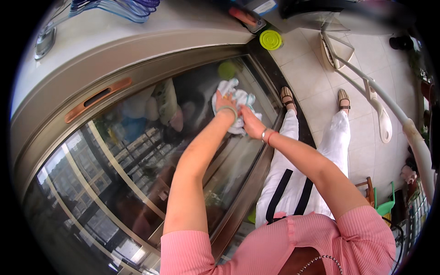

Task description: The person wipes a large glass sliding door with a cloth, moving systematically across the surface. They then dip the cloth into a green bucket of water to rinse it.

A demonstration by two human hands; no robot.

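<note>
A crumpled white cloth (246, 98) lies pressed against the glass pane (201, 192) of a framed sliding door. My left hand (224, 104) is closed on the cloth's left part, with a pale bangle at the wrist. Just to the right and a little lower, my right hand (252, 123) grips the cloth too, its fingers close together and partly sunk in the folds. A silver bracelet and a red band circle that wrist. Both forearms reach forward across the pane, which mirrors windows and blurred shapes.
A recessed copper-coloured handle (97, 100) sits in the door's frame. Blue hangers (117, 10) hang at the upper left. A yellow-green round lid (271, 40) is beyond the frame's corner. At right, a white metal stand (389, 98) rises over the tiled floor (305, 66).
</note>
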